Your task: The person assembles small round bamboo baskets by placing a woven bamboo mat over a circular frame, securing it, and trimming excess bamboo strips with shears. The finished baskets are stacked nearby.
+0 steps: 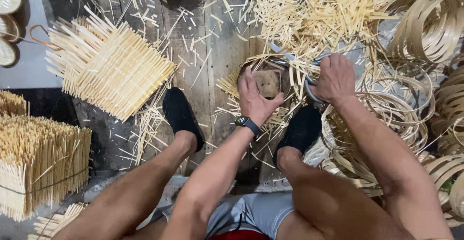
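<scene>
Light is soft and even, prob. from up high, no hard sun. The pale bamboo sticks [314,13] at the top look v. bright, nearly washed out. Dark spots sit between the legs and under the black shoes [181,114]. Shadows are weak w/ fuzzy edges. The middle is sharp: you can see the watch [246,122] well. Edges bend a bit, like a wide lens. The hoops [425,27] at the right look a little smeary. No real glare.
</scene>
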